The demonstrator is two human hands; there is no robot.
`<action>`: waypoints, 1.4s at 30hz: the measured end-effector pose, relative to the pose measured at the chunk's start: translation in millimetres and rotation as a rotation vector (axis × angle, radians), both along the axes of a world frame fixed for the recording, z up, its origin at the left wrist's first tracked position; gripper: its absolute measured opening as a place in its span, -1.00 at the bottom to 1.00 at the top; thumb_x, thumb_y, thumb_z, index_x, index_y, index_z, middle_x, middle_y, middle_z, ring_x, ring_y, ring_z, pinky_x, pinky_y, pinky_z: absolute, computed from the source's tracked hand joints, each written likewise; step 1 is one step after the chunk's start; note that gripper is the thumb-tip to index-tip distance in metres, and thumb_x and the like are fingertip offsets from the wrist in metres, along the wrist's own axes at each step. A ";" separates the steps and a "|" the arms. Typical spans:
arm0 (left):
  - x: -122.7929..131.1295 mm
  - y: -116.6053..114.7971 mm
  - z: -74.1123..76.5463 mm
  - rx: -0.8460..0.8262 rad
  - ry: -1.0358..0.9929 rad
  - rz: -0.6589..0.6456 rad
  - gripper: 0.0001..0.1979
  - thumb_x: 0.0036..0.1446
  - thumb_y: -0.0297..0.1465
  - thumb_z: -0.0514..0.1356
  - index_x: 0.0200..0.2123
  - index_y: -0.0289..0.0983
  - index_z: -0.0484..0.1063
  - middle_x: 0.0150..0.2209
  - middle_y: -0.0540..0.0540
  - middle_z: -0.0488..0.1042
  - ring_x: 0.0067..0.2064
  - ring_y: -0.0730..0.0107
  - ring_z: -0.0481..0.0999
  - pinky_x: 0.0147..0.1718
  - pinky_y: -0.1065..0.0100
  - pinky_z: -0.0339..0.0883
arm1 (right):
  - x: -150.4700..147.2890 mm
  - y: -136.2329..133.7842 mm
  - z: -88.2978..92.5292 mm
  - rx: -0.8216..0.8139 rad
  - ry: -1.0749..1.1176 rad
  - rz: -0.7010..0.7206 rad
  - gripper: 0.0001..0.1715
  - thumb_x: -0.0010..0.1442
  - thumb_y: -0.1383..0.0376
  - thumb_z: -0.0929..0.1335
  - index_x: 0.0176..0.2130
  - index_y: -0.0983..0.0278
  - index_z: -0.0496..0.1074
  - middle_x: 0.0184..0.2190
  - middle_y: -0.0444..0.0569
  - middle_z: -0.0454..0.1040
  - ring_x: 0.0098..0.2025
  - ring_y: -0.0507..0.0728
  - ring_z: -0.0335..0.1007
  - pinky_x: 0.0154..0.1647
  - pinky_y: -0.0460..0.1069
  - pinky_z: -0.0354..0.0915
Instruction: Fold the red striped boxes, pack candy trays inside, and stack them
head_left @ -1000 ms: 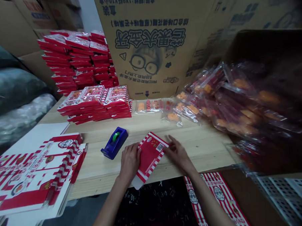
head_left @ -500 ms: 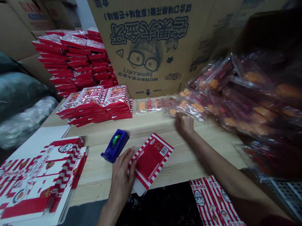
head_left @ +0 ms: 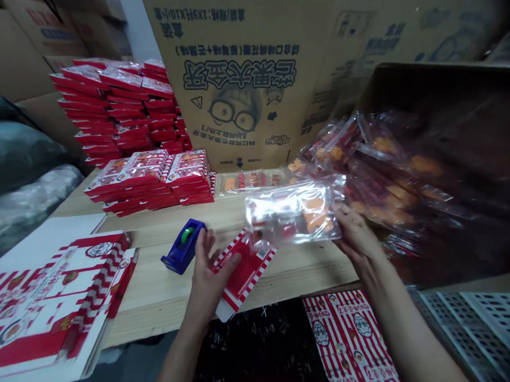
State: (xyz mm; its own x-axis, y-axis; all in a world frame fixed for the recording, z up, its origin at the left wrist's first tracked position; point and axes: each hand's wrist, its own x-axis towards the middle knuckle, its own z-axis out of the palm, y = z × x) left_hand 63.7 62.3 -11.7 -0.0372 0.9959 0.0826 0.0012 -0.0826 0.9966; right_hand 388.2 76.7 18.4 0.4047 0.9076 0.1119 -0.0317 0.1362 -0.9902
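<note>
A flat red-and-white striped carton (head_left: 245, 273) lies on the wooden table (head_left: 150, 297), with a barcode near its upper end. My left hand (head_left: 208, 274) stands at its left side, fingers apart and raised, thumb resting on the carton. My right hand (head_left: 356, 237) grips the edge of a clear plastic packet (head_left: 292, 212) holding orange and red pieces. That packet hangs above the table, its left end overlapping the top of the carton. A blue tape dispenser (head_left: 183, 247) sits just left of my left hand.
Stacks of red packs (head_left: 148, 181) stand behind the carton. Flat printed carton blanks (head_left: 52, 301) lie at the left. A heap of plastic packets (head_left: 385, 179) fills a brown box (head_left: 445, 104) at the right. A printed carton sheet (head_left: 348, 339) and a perforated rack (head_left: 468, 328) lie below the table's front edge.
My right hand has left the packets at the table's far side and lifted one packet over the carton. My left hand has turned its fingers upward.
</note>
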 end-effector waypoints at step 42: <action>-164.6 -90.3 -24.5 -0.613 0.073 -0.167 -0.75 -0.04 -0.25 0.38 -0.56 -0.29 0.46 -0.62 0.03 0.38 -0.58 0.49 0.27 -0.56 0.43 0.19 | -148.1 -14.9 -81.0 0.068 -1.193 1.020 0.66 -0.16 0.18 0.63 0.51 -0.04 -0.42 0.40 0.20 0.05 0.48 0.59 -0.11 0.46 0.53 -0.48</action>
State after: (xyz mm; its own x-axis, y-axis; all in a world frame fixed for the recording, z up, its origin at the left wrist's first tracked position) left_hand -100.9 -28.0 -36.3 0.1067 0.8552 -0.5072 0.1074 0.4972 0.8609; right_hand 240.1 61.8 -62.6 -0.7001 0.7128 -0.0424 0.6312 0.5901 -0.5033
